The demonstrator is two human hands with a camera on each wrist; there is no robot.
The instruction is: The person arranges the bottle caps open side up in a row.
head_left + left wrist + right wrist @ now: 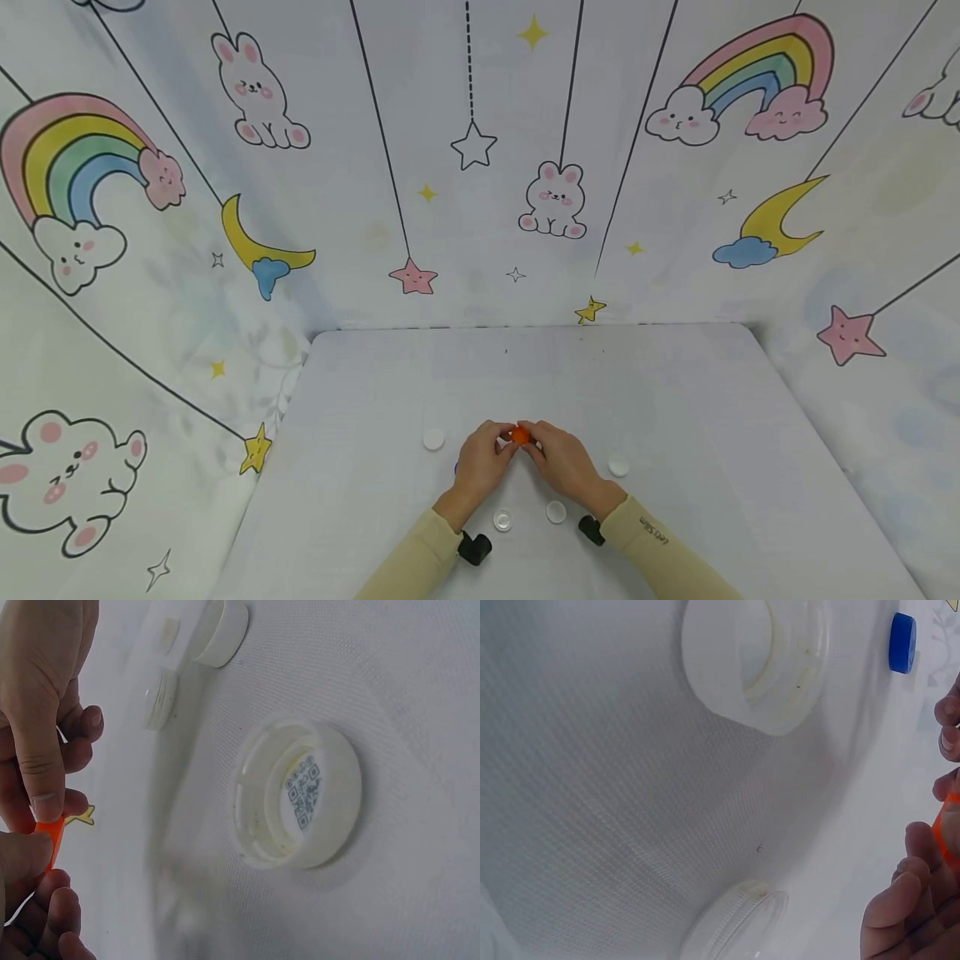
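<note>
My left hand [482, 457] and right hand [561, 458] meet over the table in the head view. Both pinch a small orange cap [520, 436] between thumbs and fingers, one hand on each side. The cap [55, 838] shows edge-on in the left wrist view, raised off the table and partly covered by fingertips. At the right edge of the right wrist view, right-hand fingers [911, 900] curl near its orange rim. A blue cap [902, 643] lies on the table, mostly hidden behind my left hand in the head view.
Several white caps lie around my hands: one left [433, 440], one right [618, 465], and two nearer me, a clear-rimmed one [502, 521] and a white one [556, 512]. A white cap [341, 799] has a code printed inside. Patterned cloth walls [480, 250] enclose the table [375, 383].
</note>
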